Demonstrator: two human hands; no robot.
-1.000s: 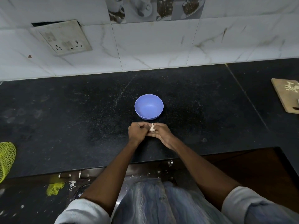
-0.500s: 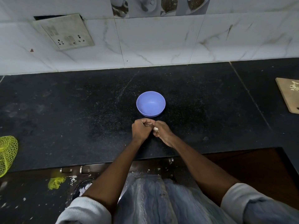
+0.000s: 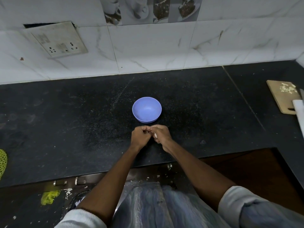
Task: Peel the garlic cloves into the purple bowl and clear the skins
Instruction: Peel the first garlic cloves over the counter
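Garlic, a small pale clove point(image 3: 155, 136), sits pinched between my curled left hand point(image 3: 141, 137) and right hand point(image 3: 162, 134); round purple plastic bowl point(image 3: 146, 109) lies straight ahead, just beyond both.

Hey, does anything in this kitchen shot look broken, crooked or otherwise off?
Yes. The socket plate on the tiled wall hangs crooked, its upper edge pulled away to expose a dark gap behind it. Pale scraps also litter the dark ledge below the countertop. The purple bowl sits upright.
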